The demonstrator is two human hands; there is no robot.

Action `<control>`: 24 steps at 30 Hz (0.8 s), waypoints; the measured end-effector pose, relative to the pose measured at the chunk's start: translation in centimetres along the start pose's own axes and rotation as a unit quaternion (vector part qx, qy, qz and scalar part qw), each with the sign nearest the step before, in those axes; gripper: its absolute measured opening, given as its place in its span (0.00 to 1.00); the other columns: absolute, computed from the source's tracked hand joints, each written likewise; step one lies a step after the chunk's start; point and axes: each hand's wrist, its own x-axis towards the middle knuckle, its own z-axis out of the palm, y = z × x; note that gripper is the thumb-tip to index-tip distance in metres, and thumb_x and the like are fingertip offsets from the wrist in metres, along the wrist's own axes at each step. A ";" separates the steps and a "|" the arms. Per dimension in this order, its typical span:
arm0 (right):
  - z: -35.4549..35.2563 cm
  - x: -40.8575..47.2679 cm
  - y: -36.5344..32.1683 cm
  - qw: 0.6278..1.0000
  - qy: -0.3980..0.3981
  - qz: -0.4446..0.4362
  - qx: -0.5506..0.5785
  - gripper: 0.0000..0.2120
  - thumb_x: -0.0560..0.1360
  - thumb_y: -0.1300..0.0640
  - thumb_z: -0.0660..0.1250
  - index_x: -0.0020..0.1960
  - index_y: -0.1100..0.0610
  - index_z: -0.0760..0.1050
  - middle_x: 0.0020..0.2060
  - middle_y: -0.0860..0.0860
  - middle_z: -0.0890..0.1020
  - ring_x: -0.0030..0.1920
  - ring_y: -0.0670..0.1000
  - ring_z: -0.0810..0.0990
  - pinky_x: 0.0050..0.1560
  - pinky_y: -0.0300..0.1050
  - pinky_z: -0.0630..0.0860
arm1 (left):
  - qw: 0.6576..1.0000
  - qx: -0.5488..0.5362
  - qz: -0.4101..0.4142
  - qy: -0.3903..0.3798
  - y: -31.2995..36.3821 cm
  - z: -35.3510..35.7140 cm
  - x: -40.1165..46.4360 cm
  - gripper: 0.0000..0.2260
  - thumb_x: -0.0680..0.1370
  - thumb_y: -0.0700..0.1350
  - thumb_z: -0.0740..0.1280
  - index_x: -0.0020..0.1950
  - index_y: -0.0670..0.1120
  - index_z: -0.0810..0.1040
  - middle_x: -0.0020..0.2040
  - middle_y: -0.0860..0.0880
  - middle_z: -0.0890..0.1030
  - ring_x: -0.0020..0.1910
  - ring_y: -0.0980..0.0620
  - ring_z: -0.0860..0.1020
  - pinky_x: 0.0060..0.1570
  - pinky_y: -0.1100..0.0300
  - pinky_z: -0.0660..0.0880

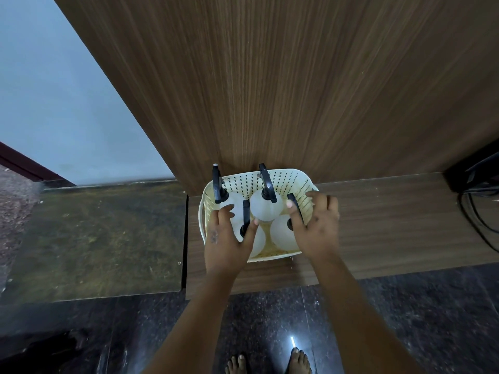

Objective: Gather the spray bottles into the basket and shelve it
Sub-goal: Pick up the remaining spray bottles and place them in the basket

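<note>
A cream perforated basket stands on a low wooden ledge, pushed against a tall wood panel. Inside it stand several white spray bottles with black trigger heads: one at the back left, one at the back middle, one at the front left, one at the front right. My left hand lies over the basket's front-left corner with fingers spread and the thumb by a trigger. My right hand is over the right rim, fingers apart, thumb near the right bottle's trigger. Neither hand visibly grips anything.
The wood panel rises straight behind the basket. A worn stone slab adjoins the ledge on the left. Black cables and a dark device sit at the ledge's right end. Dark polished floor and my bare feet are below.
</note>
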 end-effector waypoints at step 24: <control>1.4 5.2 4.0 0.968 -0.074 0.235 0.036 0.15 0.81 0.51 0.55 0.53 0.61 0.75 0.41 0.55 0.80 0.44 0.58 0.77 0.39 0.41 0.67 | 0.894 -0.220 -0.390 -0.018 -4.5 -1.2 5.0 0.15 0.82 0.49 0.56 0.56 0.40 0.77 0.45 0.45 0.84 0.46 0.45 0.79 0.55 0.50 0.75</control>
